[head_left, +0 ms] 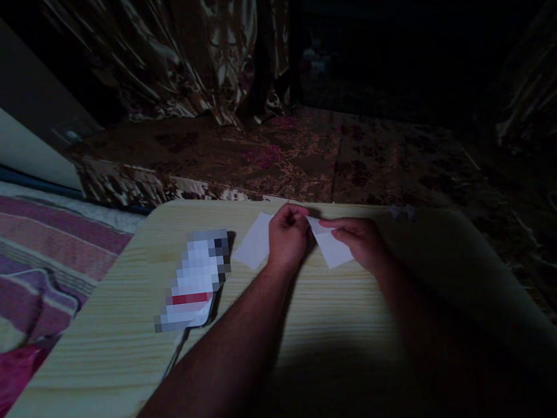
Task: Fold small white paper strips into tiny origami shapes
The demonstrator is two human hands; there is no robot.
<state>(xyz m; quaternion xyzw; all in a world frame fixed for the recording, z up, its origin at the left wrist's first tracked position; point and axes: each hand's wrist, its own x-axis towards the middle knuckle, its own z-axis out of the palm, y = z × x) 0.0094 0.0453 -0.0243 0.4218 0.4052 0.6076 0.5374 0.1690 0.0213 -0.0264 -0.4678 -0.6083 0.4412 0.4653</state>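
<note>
Head view shows two hands and two papers at the far side of the desk (pixel 107 342). The right hand (pixel 359 236) pinches one white paper (pixel 334 251) between thumb and fingers; the left hand (pixel 289 234), fingers curled closed, grips its far left corner. One second paper (pixel 254 244) lies just left, one phone (pixel 196 279) (screen pixelated, seemingly a phone) farther left.

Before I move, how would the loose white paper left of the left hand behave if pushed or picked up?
The white paper looks thin, so it is probably light and apt to bend when lifted. Since it seems to lie flat on the table, a push would likely slide it, and its edge might be hard to catch.
</note>
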